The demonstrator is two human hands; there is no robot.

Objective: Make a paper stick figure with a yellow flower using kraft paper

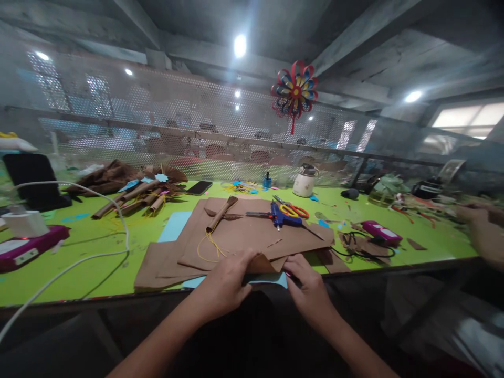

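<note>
At the table's front edge my left hand is closed on brown paper, whose near edge curls up between my hands. My right hand pinches the same paper a little to the right. Under and behind them lies a stack of brown paper sheets, with light blue paper showing below. A rolled brown paper tube with yellow string lies on the stack. Right of it are a blue glue gun and scissors with yellow and red handles.
More paper tubes lie at back left beside a phone. A white jar stands at the back. Purple power strips sit left and right, and a white cable loops at left. Another person's hand is at far right.
</note>
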